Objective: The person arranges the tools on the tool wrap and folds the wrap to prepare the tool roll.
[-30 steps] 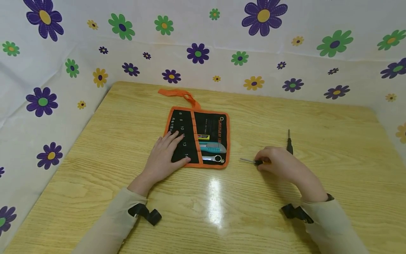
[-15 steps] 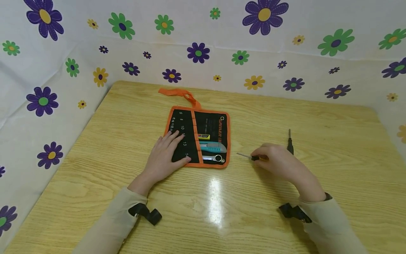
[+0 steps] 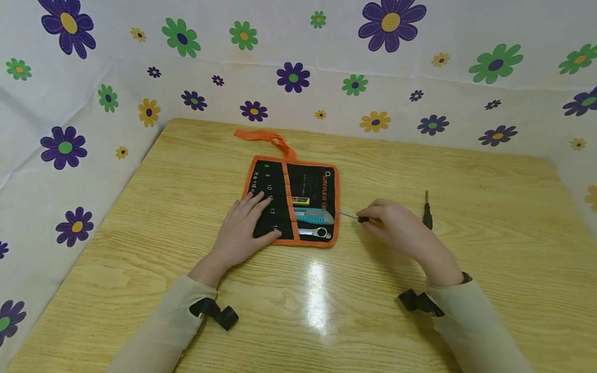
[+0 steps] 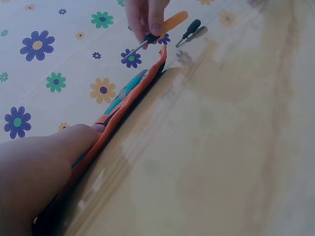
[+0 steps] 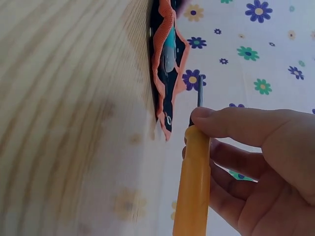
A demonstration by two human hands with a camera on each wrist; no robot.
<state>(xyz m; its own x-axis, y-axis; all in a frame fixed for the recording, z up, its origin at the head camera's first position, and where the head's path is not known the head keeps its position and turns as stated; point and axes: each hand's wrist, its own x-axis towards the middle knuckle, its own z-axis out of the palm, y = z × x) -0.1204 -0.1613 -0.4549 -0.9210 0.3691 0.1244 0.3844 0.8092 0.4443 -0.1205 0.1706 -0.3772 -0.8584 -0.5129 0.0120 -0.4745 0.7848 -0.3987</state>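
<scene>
nearest are two beige fabric sleeves (image 3: 154,326), each with a black strap (image 3: 223,316) at the cuff, over a pale wood-grain table (image 3: 261,295).

the left hand (image 3: 240,223) lies with fingers spread and straight on the left panel of a black cloth tool pouch with orange binding (image 3: 308,178); it rests on the cloth without gripping anything, probably as a weight, since so light a pouch would slide or curl if nudged.

beside the pouch, the right hand (image 3: 401,228) pinches a small screwdriver with a yellow handle, black collar and thin metal shaft (image 5: 193,184), thumb and fingers closed around the collar end. held that far forward, the shaft is probably easier to aim; it points at the pouch's right edge, and the left wrist view shows it raised off the table.

the pouch lies flat, with a silver ring-ended wrench (image 3: 313,232), a teal utility knife (image 3: 314,216) and a small yellow-edged item (image 3: 300,200) side by side in its slots, presumably so that each can be reached separately.

farther right lies a black-handled screwdriver (image 3: 427,215), shaft pointing away. beyond the pouch trails its orange ribbon tie (image 3: 266,137), loose, presumably because the pouch is unrolled.
</scene>
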